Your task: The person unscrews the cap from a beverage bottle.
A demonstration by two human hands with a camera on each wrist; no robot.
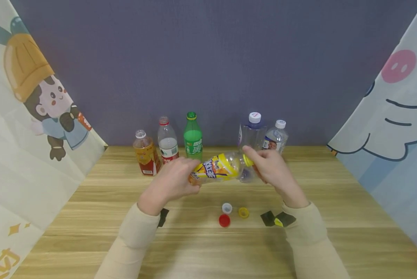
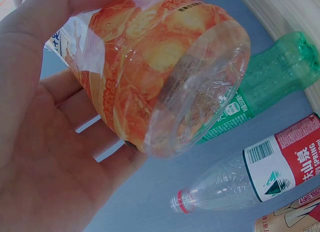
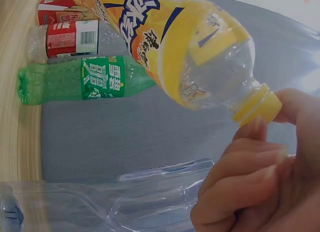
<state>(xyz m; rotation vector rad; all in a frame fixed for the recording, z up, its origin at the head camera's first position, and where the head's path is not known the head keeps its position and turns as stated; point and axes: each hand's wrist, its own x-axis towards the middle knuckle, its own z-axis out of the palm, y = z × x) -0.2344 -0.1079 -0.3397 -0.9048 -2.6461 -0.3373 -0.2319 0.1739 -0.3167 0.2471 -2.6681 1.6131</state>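
Observation:
A clear plastic bottle with a yellow and orange label [image 1: 213, 168] is held tilted on its side above the table. My left hand [image 1: 175, 178] grips it near the base, thumb on one side and fingers on the other in the left wrist view. At the neck end, my right hand [image 1: 273, 170] pinches the yellow cap [image 3: 259, 106] between thumb and index finger. The cap sits on the bottle's mouth. No liquid shows through the clear part of this bottle. Behind it stands a green bottle [image 1: 192, 135], partly hidden by the held one.
A brown-labelled bottle [image 1: 146, 155] and a clear, red-ringed bottle [image 1: 167, 137] stand uncapped at back left. Two white-capped bottles, a large one [image 1: 254, 133] and a smaller one [image 1: 276, 135], stand back right. White [image 1: 227, 208], red [image 1: 224, 221] and yellow [image 1: 243, 212] caps lie in front, near dark scraps [image 1: 267, 218].

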